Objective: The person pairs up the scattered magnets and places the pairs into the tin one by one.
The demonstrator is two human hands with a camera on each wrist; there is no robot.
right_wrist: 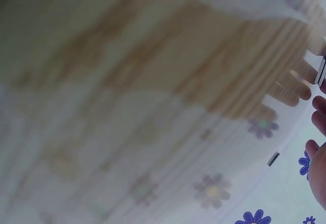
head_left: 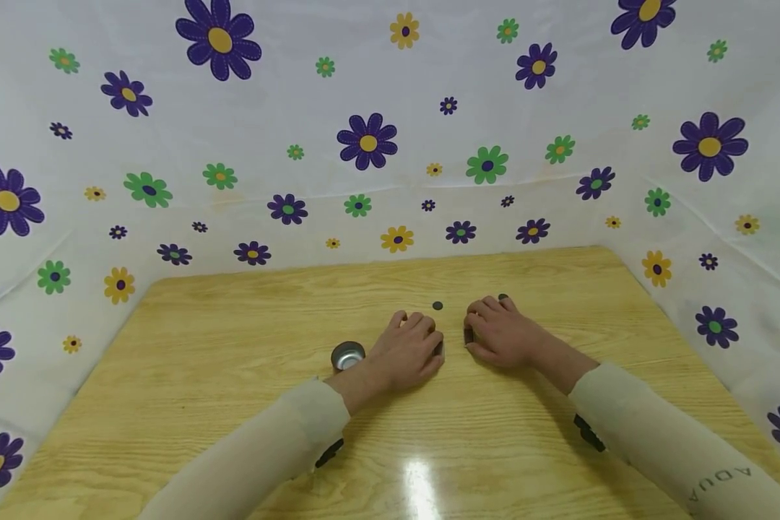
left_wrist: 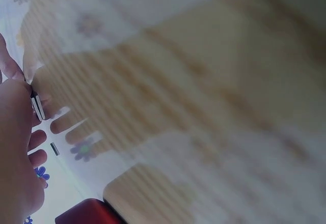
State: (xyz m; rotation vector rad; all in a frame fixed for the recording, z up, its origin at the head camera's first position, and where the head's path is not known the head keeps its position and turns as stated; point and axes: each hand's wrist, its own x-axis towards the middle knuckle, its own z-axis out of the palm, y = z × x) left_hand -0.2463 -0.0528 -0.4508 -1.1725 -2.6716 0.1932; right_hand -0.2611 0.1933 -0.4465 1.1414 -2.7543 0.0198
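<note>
In the head view my left hand [head_left: 406, 352] rests low over the table, fingers curled, and pinches a thin dark piece [head_left: 440, 348] at its right side. Seen edge-on in the left wrist view, that piece [left_wrist: 37, 106] is black and silver. Facing it across a short gap, my right hand [head_left: 503, 334] pinches a similar dark piece [head_left: 469, 336], also edge-on in the right wrist view. One small black disc [head_left: 438, 305] lies beyond the gap. Another disc [head_left: 503, 297] shows partly behind the right hand's fingers. The held pieces' full outline is hidden.
A small round metal cup [head_left: 347, 354] stands left of the left wrist, partly covered by it. The glossy wooden table [head_left: 234, 404] meets a white flowered cloth [head_left: 299, 108] at the back and sides. A dark red object [left_wrist: 91, 214] shows low in the left wrist view.
</note>
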